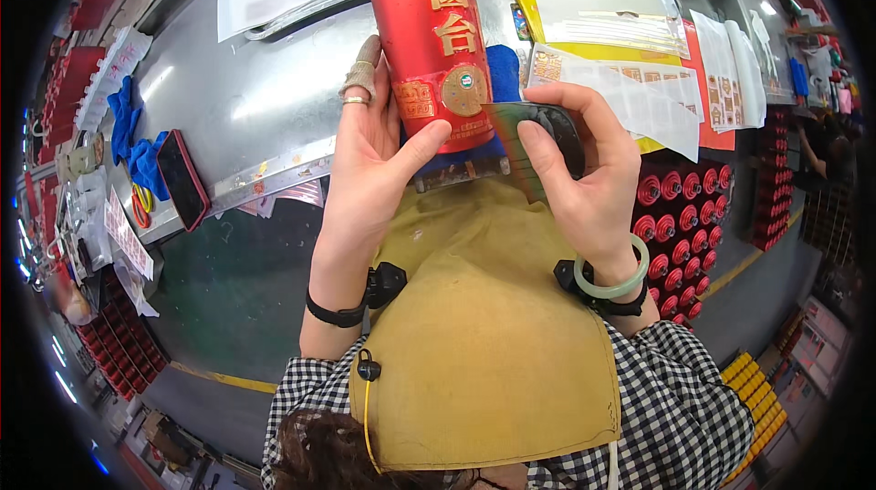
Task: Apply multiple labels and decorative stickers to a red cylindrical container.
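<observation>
At the near edge of the metal tabletop (237, 98), the left hand (370, 161) curls around a red cylindrical bottle (433, 34) bearing gold labels; the right hand (584, 175) pinches a dark flat card (516, 148) against it. White label sheets (639, 93) lie toward the right edge.

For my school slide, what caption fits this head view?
Left hand steadies a red bottle while right hand presses a card against it.

red bottle (436, 43) top cut off by upper edge, its lower right side hidden behind right hand (584, 171), sheet print blurred
</observation>
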`<state>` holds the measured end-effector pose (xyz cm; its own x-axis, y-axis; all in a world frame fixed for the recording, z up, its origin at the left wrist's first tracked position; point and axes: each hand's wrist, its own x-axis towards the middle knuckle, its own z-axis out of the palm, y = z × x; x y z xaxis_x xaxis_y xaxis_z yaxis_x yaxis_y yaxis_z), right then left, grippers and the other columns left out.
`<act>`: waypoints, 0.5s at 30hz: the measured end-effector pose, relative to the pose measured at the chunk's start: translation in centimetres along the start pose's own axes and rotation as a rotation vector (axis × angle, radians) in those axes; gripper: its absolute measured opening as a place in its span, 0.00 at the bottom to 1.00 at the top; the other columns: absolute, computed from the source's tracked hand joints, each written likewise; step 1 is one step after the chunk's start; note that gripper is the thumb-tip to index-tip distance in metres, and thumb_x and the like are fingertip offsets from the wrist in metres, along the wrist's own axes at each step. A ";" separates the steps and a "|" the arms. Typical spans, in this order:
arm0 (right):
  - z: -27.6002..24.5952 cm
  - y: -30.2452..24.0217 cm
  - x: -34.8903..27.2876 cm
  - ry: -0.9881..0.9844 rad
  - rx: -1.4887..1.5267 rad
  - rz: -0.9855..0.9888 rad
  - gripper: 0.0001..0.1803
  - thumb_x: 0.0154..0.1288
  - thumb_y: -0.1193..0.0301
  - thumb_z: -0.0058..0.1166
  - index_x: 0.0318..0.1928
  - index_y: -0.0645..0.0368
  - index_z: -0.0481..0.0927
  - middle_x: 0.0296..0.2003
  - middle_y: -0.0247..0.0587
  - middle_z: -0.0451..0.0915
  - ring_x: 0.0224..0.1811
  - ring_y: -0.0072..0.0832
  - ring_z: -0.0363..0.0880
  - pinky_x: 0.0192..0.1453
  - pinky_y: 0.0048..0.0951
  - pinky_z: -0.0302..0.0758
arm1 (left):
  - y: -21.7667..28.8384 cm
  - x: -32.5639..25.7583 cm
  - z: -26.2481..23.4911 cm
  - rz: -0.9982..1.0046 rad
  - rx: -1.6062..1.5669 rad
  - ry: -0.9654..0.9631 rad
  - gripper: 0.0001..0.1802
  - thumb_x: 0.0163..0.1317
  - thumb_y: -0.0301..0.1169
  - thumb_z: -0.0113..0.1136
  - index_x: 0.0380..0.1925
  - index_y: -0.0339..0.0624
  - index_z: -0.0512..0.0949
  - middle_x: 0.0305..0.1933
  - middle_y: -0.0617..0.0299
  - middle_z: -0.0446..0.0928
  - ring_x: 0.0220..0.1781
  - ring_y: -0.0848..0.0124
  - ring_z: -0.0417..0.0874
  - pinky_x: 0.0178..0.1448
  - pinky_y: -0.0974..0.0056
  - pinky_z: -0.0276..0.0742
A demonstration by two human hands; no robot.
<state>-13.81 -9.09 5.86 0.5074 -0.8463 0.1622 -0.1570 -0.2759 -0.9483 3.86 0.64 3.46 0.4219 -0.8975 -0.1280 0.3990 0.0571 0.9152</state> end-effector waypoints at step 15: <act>0.0 -0.1 0.3 -0.009 0.070 0.037 0.12 0.67 0.78 0.64 0.51 0.63 0.83 0.39 0.39 0.86 0.38 0.23 0.85 0.45 0.26 0.79 | 0.0 0.2 -0.2 -0.038 -0.065 0.033 0.54 0.66 0.15 0.65 0.83 0.35 0.39 0.85 0.47 0.49 0.85 0.60 0.56 0.84 0.54 0.60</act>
<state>-13.59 -9.30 6.01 0.5099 -0.8511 0.1250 -0.1157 -0.2118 -0.9704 4.10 0.54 3.39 0.4321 -0.8846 -0.1756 0.4670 0.0529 0.8827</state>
